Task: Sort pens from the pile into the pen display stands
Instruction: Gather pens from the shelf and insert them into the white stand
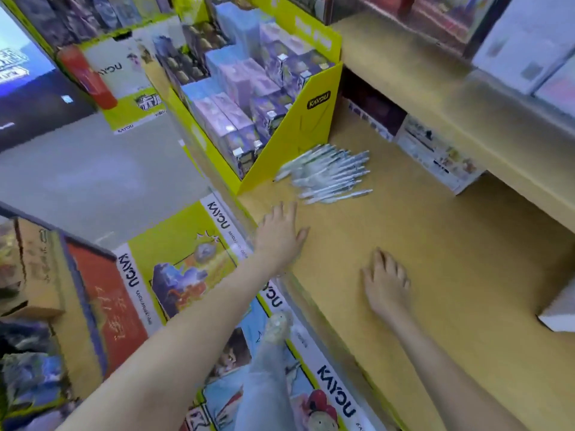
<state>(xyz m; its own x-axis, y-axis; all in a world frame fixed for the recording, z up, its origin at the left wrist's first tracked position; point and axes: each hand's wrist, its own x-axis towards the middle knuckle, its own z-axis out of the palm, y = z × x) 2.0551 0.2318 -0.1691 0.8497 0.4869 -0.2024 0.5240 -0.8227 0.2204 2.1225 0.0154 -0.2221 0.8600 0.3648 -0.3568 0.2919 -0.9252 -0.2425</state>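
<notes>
A pile of pale blue and white pens [329, 175] lies on the wooden counter [451, 275], right beside a yellow cardboard display [298, 132]. My left hand [280, 234] rests flat on the counter near its left edge, fingers straight and pointing toward the pile, a short gap short of it. My right hand [385, 286] lies palm down on the counter further right and nearer to me, fingers spread. Neither hand holds anything. No pen display stand is clearly recognisable in this blurred view.
The yellow display holds several purple and blue boxed items [236, 101]. A wooden shelf [435, 98] overhangs the counter's back, with printed boxes [438, 154] under it. A white box corner [560, 312] sits at the right. Yellow printed panels [186, 262] front the counter; grey floor lies left.
</notes>
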